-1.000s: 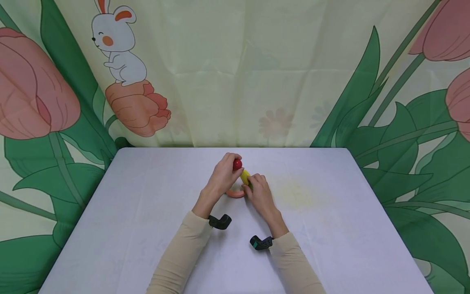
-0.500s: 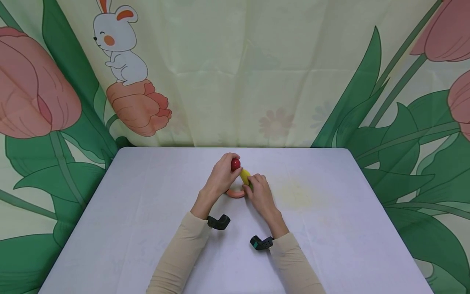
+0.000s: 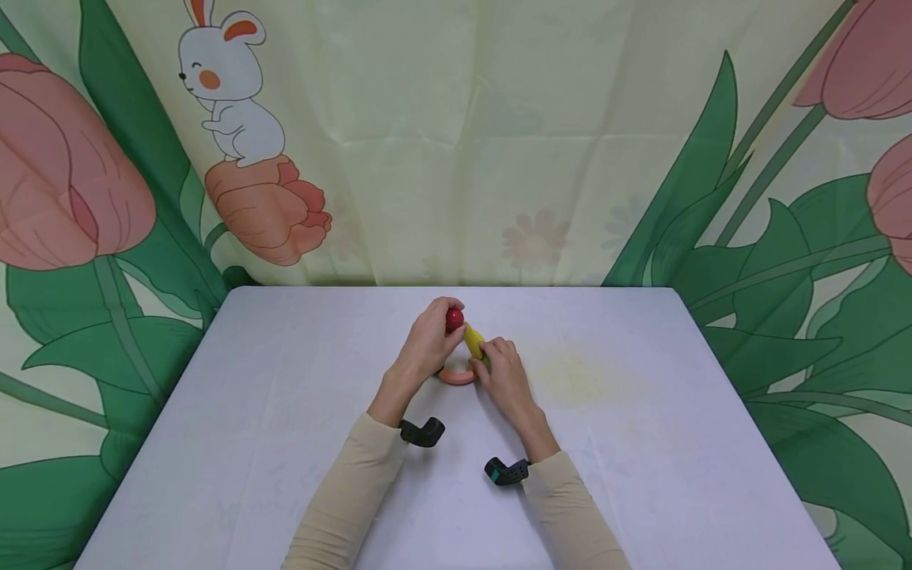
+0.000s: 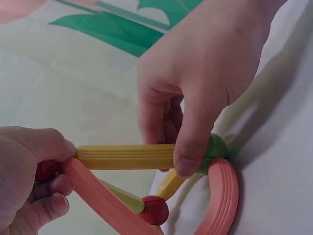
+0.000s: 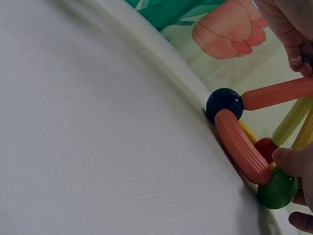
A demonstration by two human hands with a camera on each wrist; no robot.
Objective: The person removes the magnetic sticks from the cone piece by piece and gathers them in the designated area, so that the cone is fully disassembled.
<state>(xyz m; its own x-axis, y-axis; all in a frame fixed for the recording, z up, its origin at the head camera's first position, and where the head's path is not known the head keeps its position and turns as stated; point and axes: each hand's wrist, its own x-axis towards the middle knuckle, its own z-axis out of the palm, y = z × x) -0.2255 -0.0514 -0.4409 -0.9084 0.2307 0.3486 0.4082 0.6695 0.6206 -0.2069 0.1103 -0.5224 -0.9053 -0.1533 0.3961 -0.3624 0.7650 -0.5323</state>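
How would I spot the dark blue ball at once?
Start at the white tabletop, then, in the right wrist view, find the curved pink rod. At its upper end sits the dark blue ball, far darker than the green ball and red ball.

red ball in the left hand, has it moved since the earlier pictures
Yes: in the head view, the red ball has shifted slightly left, judged against the printed rabbit.

Stick frame (image 3: 473,340) on tbl (image 3: 606,491), betw. L hand (image 3: 429,340) & R hand (image 3: 506,374); backdrop (image 3: 427,182) behind.
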